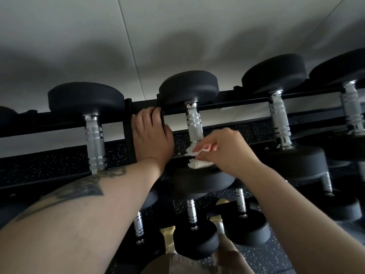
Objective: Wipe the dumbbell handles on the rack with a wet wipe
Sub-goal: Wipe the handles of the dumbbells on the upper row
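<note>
Right hand (223, 149): I see the fingers curled, pinching the wet wipe (197, 158) at the near end of the centre dumbbell handle (194, 125).
Left hand (153, 135): fingers lie straight and flat on the rack (128, 123), tips over the top rail, holding nothing.
Wipe position: just right of my left hand, against the handle's lower end, above the near weight head (201, 181).
Other handles: one left (94, 143), one right (279, 119), both apart from my hands.
Below: more dumbbells (194, 224) on a lower tier.
</note>
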Demonstrator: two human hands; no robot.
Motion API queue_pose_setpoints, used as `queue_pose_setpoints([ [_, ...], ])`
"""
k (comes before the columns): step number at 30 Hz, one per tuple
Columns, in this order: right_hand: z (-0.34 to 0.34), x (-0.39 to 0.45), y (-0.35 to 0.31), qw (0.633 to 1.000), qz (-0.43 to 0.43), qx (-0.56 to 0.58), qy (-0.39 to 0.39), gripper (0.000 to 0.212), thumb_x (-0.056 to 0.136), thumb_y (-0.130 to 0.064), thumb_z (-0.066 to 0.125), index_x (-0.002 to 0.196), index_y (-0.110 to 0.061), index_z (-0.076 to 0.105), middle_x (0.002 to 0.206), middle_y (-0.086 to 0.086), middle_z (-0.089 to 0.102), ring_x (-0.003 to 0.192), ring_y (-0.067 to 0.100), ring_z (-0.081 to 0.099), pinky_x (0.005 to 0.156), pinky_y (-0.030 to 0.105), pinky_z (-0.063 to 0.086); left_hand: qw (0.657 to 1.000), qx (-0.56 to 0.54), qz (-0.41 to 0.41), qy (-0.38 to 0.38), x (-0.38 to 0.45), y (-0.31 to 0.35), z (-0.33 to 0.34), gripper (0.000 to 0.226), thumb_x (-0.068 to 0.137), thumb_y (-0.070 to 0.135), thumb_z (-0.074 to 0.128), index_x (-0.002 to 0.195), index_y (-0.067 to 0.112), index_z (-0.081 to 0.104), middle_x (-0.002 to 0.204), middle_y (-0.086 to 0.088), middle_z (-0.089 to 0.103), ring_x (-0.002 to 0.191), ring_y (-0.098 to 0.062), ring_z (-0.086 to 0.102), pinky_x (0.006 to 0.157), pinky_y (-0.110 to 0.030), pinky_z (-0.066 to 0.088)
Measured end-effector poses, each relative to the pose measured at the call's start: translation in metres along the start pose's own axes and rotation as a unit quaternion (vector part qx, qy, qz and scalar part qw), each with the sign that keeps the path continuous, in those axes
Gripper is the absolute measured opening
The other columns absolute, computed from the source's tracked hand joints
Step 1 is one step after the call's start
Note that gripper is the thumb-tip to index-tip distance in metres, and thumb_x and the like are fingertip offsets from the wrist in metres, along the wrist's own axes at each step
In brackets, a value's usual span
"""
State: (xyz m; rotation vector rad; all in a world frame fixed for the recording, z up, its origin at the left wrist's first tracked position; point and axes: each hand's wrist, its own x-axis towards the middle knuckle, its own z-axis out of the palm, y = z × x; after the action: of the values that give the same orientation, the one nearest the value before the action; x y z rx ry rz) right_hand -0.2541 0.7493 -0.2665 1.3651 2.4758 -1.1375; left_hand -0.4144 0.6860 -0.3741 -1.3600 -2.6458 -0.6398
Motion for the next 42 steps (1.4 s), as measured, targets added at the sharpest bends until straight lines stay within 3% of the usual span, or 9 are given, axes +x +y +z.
queue_pose_setpoints([
  [8, 0.003, -0.028, 0.009, 0.996, 0.070, 0.027, 0.047, 0.019, 0.090, -0.032, 0.058, 0.106, -0.028, 0.067, 0.099, -0.009, 0.065, 0.087, 0.009, 0.060, 0.071, 0.023, 0.048, 1.000, -0.002, -0.001, -0.017, 0.000, 0.000, -0.003, 0.045, 0.087, 0.022, 0.047, 0.129, 0.007, 0.047, 0.128, -0.014, 0.050, 0.124, -0.032, 0.039, 0.110, -0.049, 0.028],
  [13, -0.008, -0.058, 0.030, 0.973, 0.078, 0.192, 0.097, 0.016, 0.089, -0.024, 0.061, 0.104, -0.022, 0.068, 0.097, -0.008, 0.069, 0.092, 0.011, 0.063, 0.080, 0.025, 0.051, 0.995, -0.078, -0.047, -0.045, 0.001, 0.008, -0.014, 0.046, 0.086, 0.016, 0.056, 0.131, 0.007, 0.047, 0.135, -0.013, 0.047, 0.130, -0.032, 0.032, 0.113, -0.045, 0.025],
  [16, -0.032, -0.074, 0.045, 0.925, 0.082, 0.336, 0.157, 0.007, 0.089, -0.019, 0.061, 0.092, -0.021, 0.067, 0.083, -0.003, 0.071, 0.084, 0.014, 0.066, 0.084, 0.043, 0.055, 0.958, -0.216, -0.157, -0.105, 0.004, 0.024, -0.033, 0.050, 0.089, 0.012, 0.054, 0.138, 0.011, 0.043, 0.147, -0.008, 0.036, 0.140, -0.026, 0.021, 0.117, -0.042, 0.018],
  [19, -0.069, -0.086, 0.067, 0.887, 0.057, 0.412, 0.202, 0.005, 0.091, -0.015, 0.060, 0.092, -0.015, 0.065, 0.080, -0.001, 0.071, 0.073, 0.010, 0.064, 0.077, 0.037, 0.054, 0.906, -0.337, -0.225, -0.119, -0.006, 0.043, -0.060, 0.038, 0.094, 0.018, 0.051, 0.131, 0.022, 0.050, 0.140, -0.002, 0.043, 0.135, -0.022, 0.033, 0.112, -0.043, 0.028],
  [26, -0.134, -0.076, 0.136, 0.831, 0.067, 0.453, 0.315, 0.005, 0.090, -0.016, 0.063, 0.095, -0.017, 0.064, 0.084, -0.003, 0.072, 0.080, 0.012, 0.067, 0.072, 0.028, 0.055, 0.957, -0.282, 0.017, -0.057, -0.043, 0.182, -0.082, 0.030, 0.093, 0.006, 0.050, 0.119, 0.019, 0.054, 0.119, 0.011, 0.050, 0.117, 0.001, 0.042, 0.099, -0.005, 0.027],
  [29, -0.152, -0.062, 0.160, 0.844, 0.050, 0.452, 0.284, 0.004, 0.090, -0.015, 0.062, 0.092, -0.018, 0.064, 0.078, -0.007, 0.071, 0.071, 0.005, 0.066, 0.061, 0.019, 0.055, 0.964, -0.215, 0.037, -0.148, -0.041, 0.229, -0.039, 0.036, 0.097, 0.011, 0.043, 0.131, 0.020, 0.049, 0.137, 0.011, 0.041, 0.129, 0.000, 0.034, 0.105, -0.008, 0.020],
  [35, -0.152, -0.031, 0.186, 0.880, 0.013, 0.429, 0.203, 0.008, 0.090, -0.017, 0.062, 0.092, -0.025, 0.063, 0.083, -0.007, 0.071, 0.076, 0.006, 0.067, 0.065, 0.021, 0.055, 0.942, -0.184, -0.137, -0.245, -0.021, 0.232, 0.037, 0.043, 0.099, 0.034, 0.045, 0.140, 0.019, 0.044, 0.154, 0.000, 0.029, 0.143, -0.017, 0.023, 0.118, -0.035, 0.018],
  [39, -0.142, -0.011, 0.193, 0.900, 0.006, 0.380, 0.212, 0.014, 0.088, -0.019, 0.065, 0.099, -0.026, 0.062, 0.092, -0.007, 0.069, 0.086, 0.010, 0.067, 0.079, 0.036, 0.057, 0.964, -0.109, -0.139, -0.201, -0.023, 0.211, 0.057, 0.035, 0.099, 0.026, 0.044, 0.126, 0.012, 0.059, 0.137, -0.007, 0.053, 0.127, -0.024, 0.047, 0.105, -0.034, 0.035],
  [42, -0.135, 0.003, 0.185, 0.913, -0.032, 0.331, 0.235, 0.020, 0.085, -0.020, 0.068, 0.104, -0.023, 0.061, 0.095, -0.013, 0.065, 0.090, 0.002, 0.062, 0.080, 0.022, 0.054, 0.982, -0.030, -0.093, -0.160, -0.030, 0.207, 0.062, 0.034, 0.094, 0.019, 0.039, 0.103, 0.008, 0.069, 0.102, -0.008, 0.069, 0.095, -0.028, 0.062, 0.085, -0.035, 0.044],
])
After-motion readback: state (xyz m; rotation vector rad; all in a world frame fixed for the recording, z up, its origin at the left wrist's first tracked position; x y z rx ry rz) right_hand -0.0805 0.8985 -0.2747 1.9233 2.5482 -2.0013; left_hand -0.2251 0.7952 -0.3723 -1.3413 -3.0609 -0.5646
